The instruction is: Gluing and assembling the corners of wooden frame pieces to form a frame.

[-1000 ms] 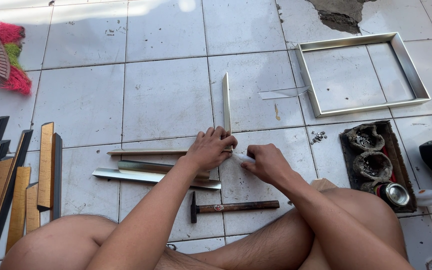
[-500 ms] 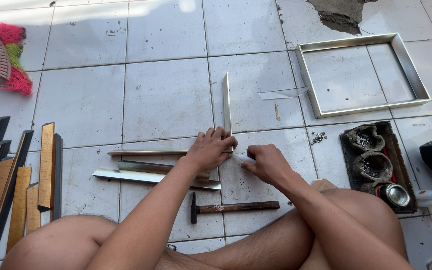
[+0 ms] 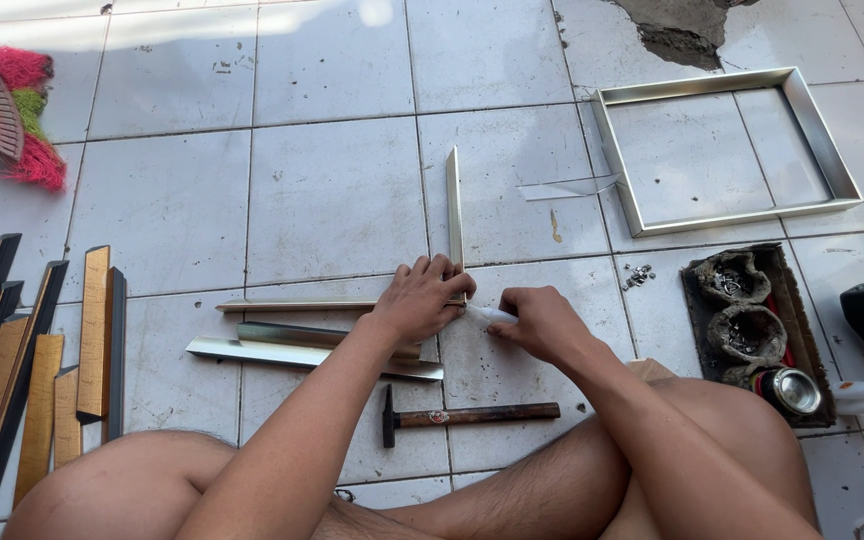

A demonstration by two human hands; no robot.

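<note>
white tiled floor (image 3: pixel 332 190) fills the head view, with a patch of broken grey cement at the top right. a person sits on it, bare legs folded at the bottom edge. the biggest loose thing is a finished square metal frame (image 3: pixel 727 150) lying flat at the upper right, well apart from the hands. at the left edge a row of dark and wood-coloured moulding strips (image 3: pixel 42 370) lies side by side, and above them in the corner rests a broom head (image 3: pixel 7 110) with pink and green bristles. near the centre, two silver frame strips meet at a corner: an upright strip (image 3: pixel 453 215) runs away from the person and a flat strip (image 3: pixel 292 305) runs off to the left. two more silver strips (image 3: pixel 302 348) lie just below the flat one. the left hand (image 3: pixel 420 298) presses down on that corner joint, fingers curled over both pieces. the right hand (image 3: pixel 542 322) sits just beside it, its grip pinching a small whitish object (image 3: pixel 487 314) whose kind cannot be told, the tip pointed at the joint. a hammer (image 3: pixel 467 414) with a wooden handle lies on the floor between the forearms, untouched. at the right, a dark tray (image 3: pixel 742 320) holds crumpled lumps and a small round tin (image 3: pixel 794 390), and a little heap of small metal bits (image 3: pixel 636 276) lies near it.
</note>
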